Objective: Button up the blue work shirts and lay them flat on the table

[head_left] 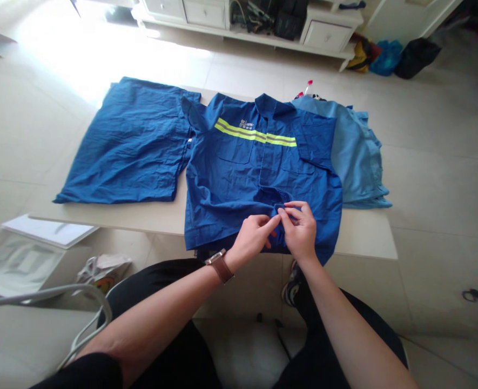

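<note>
A blue work shirt point(258, 178) lies flat and front-up on the low table point(368, 237), collar away from the seated person, hem hanging over the near edge; a yellow reflective stripe point(255, 133) runs across its chest. Both hands meet at the lower end of the shirt's front opening, just above the hem; the left hand point(255, 235), a brown-strapped watch point(219, 265) on its wrist, has its grip closed, thumb and forefinger pinching the cloth there; the right hand point(301, 227) touches it fingertip to fingertip, its grip likewise pinched on the other edge of the same opening, the remaining fingers loosely curled. The shirt thus sits directly under and between both grips, the cloth puckered a little where they nip it; whether a button is between the fingers I cannot tell. Left of the shirt, touching its sleeve, a dark blue garment point(133, 146) lies spread flat; right of the shirt a lighter blue garment point(358, 156) lies partly beneath it; beyond the shirt's collar a white cabinet point(328, 32) stands on the floor; below the shirt's hem a sneaker point(290, 289) shows between the person's knees.
</note>
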`<control>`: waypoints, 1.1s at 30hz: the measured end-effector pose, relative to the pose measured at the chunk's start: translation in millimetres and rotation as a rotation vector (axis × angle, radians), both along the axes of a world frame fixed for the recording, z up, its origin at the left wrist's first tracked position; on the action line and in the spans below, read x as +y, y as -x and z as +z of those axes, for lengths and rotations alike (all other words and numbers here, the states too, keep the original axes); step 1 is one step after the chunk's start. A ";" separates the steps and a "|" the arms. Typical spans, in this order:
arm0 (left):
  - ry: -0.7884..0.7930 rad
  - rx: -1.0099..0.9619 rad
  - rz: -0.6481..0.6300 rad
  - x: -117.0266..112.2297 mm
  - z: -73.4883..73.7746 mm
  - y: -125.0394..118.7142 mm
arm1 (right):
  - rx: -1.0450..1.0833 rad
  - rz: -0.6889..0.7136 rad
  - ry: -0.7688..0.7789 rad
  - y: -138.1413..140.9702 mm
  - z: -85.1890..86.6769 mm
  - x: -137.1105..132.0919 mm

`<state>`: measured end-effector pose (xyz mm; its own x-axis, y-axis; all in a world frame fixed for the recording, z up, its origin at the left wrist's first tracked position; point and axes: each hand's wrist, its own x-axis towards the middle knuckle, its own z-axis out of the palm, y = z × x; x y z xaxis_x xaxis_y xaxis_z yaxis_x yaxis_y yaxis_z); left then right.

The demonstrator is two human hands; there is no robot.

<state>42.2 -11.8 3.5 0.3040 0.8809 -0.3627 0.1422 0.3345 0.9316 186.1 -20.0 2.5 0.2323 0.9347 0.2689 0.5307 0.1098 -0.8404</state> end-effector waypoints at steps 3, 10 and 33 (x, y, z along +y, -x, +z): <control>0.241 -0.298 0.189 3.5 -10.2 -4.1 | -0.048 0.043 -0.040 3.3 2.0 -2.4; 0.149 -0.398 0.288 16.0 -13.4 3.3 | -0.093 0.122 -0.022 5.9 0.5 -1.7; 0.143 0.032 0.083 42.7 -24.1 12.3 | 0.705 -0.032 0.202 -28.5 6.4 2.3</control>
